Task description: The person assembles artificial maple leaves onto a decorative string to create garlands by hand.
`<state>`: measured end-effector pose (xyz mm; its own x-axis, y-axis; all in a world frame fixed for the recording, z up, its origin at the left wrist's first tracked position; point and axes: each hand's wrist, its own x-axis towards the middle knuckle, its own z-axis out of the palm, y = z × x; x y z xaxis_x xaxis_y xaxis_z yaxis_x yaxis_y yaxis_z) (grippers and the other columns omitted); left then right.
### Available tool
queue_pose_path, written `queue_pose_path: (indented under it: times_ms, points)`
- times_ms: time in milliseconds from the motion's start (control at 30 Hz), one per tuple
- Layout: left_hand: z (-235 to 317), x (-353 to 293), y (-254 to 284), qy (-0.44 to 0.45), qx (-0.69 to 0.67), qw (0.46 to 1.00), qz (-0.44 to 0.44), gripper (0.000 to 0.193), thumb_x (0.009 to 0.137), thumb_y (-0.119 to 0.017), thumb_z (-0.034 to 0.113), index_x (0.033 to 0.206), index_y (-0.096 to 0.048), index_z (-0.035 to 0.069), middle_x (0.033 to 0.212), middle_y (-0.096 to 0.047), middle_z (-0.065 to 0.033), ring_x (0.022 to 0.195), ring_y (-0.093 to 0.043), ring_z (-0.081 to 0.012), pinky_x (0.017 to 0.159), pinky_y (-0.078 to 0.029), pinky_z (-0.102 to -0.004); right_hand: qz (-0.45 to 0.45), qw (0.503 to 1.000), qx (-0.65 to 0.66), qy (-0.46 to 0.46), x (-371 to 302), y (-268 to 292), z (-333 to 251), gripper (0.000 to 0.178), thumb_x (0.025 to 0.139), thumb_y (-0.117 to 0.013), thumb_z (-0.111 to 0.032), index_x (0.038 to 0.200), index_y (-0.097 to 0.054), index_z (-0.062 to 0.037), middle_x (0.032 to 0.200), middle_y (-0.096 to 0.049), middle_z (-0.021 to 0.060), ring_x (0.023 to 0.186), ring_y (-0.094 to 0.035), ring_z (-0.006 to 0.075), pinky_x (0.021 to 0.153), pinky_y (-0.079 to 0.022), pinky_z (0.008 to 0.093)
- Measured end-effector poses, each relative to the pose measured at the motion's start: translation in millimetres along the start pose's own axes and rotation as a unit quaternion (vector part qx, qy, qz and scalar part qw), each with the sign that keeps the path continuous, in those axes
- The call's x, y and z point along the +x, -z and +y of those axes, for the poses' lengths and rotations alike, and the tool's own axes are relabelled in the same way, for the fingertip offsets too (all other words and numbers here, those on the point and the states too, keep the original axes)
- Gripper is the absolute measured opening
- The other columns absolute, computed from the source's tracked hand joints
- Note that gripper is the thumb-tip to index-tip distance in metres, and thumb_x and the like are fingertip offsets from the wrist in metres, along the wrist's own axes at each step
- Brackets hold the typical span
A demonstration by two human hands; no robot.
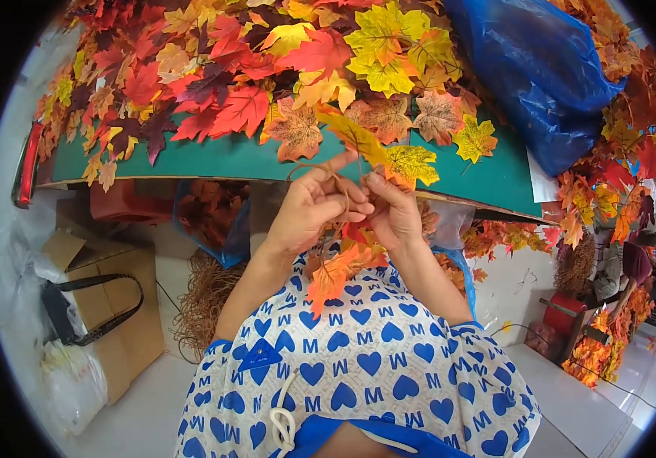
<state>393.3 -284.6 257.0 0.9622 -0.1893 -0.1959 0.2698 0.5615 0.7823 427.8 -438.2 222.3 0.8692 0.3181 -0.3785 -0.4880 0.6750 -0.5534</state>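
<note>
My left hand is closed around a thin brown cord, which loops over its fingers; the index finger stretches up toward the leaves. Close beside it, my right hand pinches the stem end of a yellow artificial maple leaf between thumb and fingers. A second yellow leaf rises above the fingertips. Below both hands hangs an orange artificial leaf in front of the apron. The exact meeting of cord and stems is hidden by my fingers.
A green-topped table carries a heap of red, yellow and orange leaves. A blue plastic bag lies at its right. Below left are a bundle of brown cords and a cardboard box. Leaf garlands hang at the right.
</note>
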Motion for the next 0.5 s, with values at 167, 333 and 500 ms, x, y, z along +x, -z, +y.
queue_pose_path:
  times_ms: [167,333,500]
  points:
    - [-8,-12,14,-0.035,0.039,0.992,-0.117,0.057,0.084,-0.048,-0.004,0.139,-0.031,0.001,0.086,-0.061,-0.0077,0.082,-0.06,-0.0166,0.078,-0.048,-0.0296,-0.025,0.998,0.059,-0.028,-8,-2,-2,0.022,0.083,-0.059,0.0,0.104,-0.055,-0.0068,0.086,-0.056,0.0023,0.071,-0.052,0.0131,0.061,-0.043,0.0239]
    - [-19,-22,15,-0.031,-0.026,0.973,-0.225,0.065,0.091,-0.053,0.01,0.146,-0.019,0.009,0.089,-0.05,-0.005,0.082,-0.055,-0.0129,0.078,-0.044,-0.0263,0.009,0.999,0.021,0.028,-24,17,-4,0.025,0.083,-0.061,-0.001,0.106,-0.056,-0.0077,0.088,-0.059,0.0032,0.075,-0.055,0.0142,0.062,-0.047,0.0239]
    - [-38,-26,15,-0.081,-0.066,0.984,-0.146,0.066,0.085,-0.057,-0.002,0.144,-0.028,0.009,0.082,-0.057,-0.0051,0.076,-0.059,-0.0147,0.073,-0.048,-0.0279,0.014,1.0,0.003,0.013,-30,22,-5,0.029,0.082,-0.064,-0.003,0.109,-0.056,-0.0067,0.088,-0.061,0.005,0.076,-0.058,0.0155,0.063,-0.049,0.0241]
